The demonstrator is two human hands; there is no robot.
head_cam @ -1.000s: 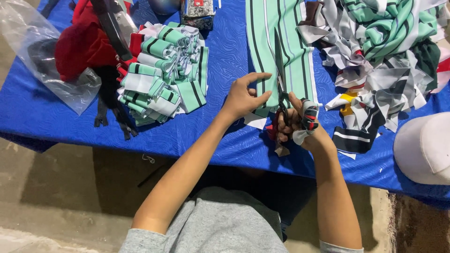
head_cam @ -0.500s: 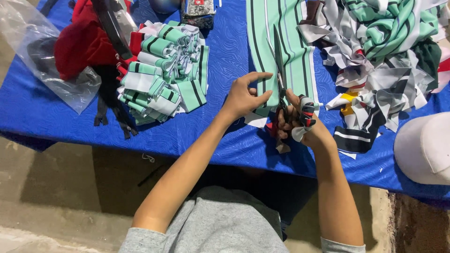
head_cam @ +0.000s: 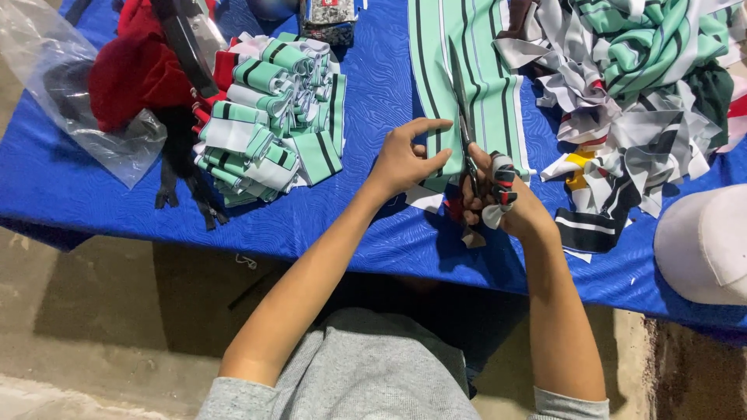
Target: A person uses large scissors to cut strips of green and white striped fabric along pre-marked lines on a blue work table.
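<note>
Clamped around the cloth-wrapped handles of a pair of scissors [head_cam: 467, 148], the right hand [head_cam: 506, 206] has its grip closed near the counter's front edge, the blades pointing toward the far edge and running along a long mint-green strip of fabric with black and white stripes [head_cam: 467, 62]. Beside it the left hand [head_cam: 408, 159] pinches the near end of that same strip, thumb and fingers pressed together on the cloth just left of the blades. No real containers show except a clear plastic bag [head_cam: 70, 101] lying at the counter's left edge, with a red garment [head_cam: 132, 70] against or partly inside it; which, I cannot tell. A stack of folded green, white and black striped pieces [head_cam: 268, 117] sits left of the middle, with black zippers [head_cam: 183, 183] trailing toward the front edge. A loose heap of fabric scraps [head_cam: 638, 85] fills the far right corner, and a white cap [head_cam: 704, 241] rests at the right front edge. The counter [head_cam: 93, 202] wears a blue textured cover, and below its front edge lies a bare concrete floor [head_cam: 101, 327].
</note>
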